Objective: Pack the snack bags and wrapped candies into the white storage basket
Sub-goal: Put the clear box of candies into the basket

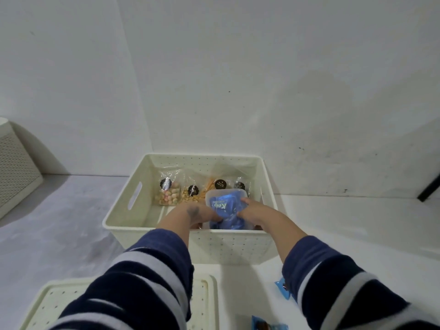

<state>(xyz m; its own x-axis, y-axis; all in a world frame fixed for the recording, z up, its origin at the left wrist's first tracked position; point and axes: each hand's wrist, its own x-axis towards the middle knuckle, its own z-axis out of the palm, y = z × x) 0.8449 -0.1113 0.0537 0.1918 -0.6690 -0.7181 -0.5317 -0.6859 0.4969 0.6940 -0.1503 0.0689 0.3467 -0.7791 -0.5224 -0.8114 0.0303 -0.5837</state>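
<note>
The white storage basket [123,217] stands on the table against the wall. Several clear snack bags with dark round labels [170,192] lean along its far wall. Inside at the near right is a clear plastic tub [215,193] full of blue wrapped candies [226,209]. My left hand [190,214] grips the tub's left side and my right hand [253,210] grips its right side, both reaching over the near rim. Two loose blue wrapped candies [282,288] [267,326] lie on the table near me.
The basket's perforated lid [204,303] lies flat at the near left, partly under my left sleeve. Another perforated white container [16,167] stands at the far left. A dark object [429,189] pokes in at the right edge by the wall.
</note>
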